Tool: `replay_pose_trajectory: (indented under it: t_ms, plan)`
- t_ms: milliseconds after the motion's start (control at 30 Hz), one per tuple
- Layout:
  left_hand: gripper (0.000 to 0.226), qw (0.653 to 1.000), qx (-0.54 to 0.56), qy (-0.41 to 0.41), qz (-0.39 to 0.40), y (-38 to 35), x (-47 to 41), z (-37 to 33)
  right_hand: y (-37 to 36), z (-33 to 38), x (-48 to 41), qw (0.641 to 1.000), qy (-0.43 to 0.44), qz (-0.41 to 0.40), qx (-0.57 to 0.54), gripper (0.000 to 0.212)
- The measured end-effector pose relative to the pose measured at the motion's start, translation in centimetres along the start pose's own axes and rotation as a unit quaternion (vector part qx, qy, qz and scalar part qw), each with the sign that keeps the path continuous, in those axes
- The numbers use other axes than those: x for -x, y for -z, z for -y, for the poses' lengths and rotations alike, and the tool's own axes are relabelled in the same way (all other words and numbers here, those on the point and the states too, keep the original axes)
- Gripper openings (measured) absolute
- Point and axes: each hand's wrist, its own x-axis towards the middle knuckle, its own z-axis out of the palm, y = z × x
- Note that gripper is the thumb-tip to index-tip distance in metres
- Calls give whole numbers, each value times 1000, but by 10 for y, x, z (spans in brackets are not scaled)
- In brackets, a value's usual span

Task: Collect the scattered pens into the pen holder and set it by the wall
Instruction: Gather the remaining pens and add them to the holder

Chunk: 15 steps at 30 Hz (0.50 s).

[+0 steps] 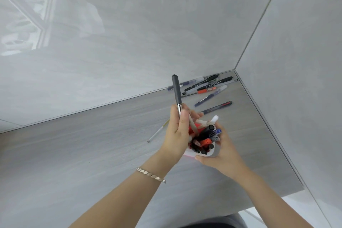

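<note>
My right hand (221, 155) cups a white pen holder (211, 153) from below, tilted toward me and packed with several black, red and blue pens. My left hand (178, 131) hovers over the holder's mouth, gripping a dark grey pen (176, 92) that points upward, plus a pale pencil-like stick (193, 126). Several more pens lie scattered in the far corner (207, 87) by the wall. A dark pen with a red end (216, 107) lies nearer, and a clear thin pen (158, 131) rests left of my hands.
A grey wood-grain table (83, 153) meets glossy grey walls at the back (129, 33) and right (296, 79). The table's front edge (268, 201) runs at lower right. A bracelet (150, 175) sits on my left wrist.
</note>
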Motion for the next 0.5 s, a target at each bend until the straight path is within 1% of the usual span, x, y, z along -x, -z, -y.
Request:
replay_pose_trajectory:
  t_ms: [67, 167, 233, 333, 400, 500]
  plan:
    - [21, 1000, -15, -16, -3, -3, 2, 1, 0, 0, -1, 1000, -2, 2, -4, 92]
    - [27, 999, -28, -33, -2, -1, 4, 4, 0, -2, -1, 1000, 1, 5, 5, 95]
    - [25, 999, -28, -39, -13, 1, 5, 3, 0, -1, -1, 1000, 1, 5, 3, 93]
    - [21, 997, 18, -28, -70, 9, 7, -1, 1, 0, -1, 1000, 3, 3, 1, 89]
    - [20, 993, 53, -41, -98, 19, 8, -3, 1, 0, -1, 1000, 4, 7, -3, 89]
    - [28, 992, 81, -45, -86, 28, 9, -9, 1, -1, -1, 1000, 1, 9, -3, 90]
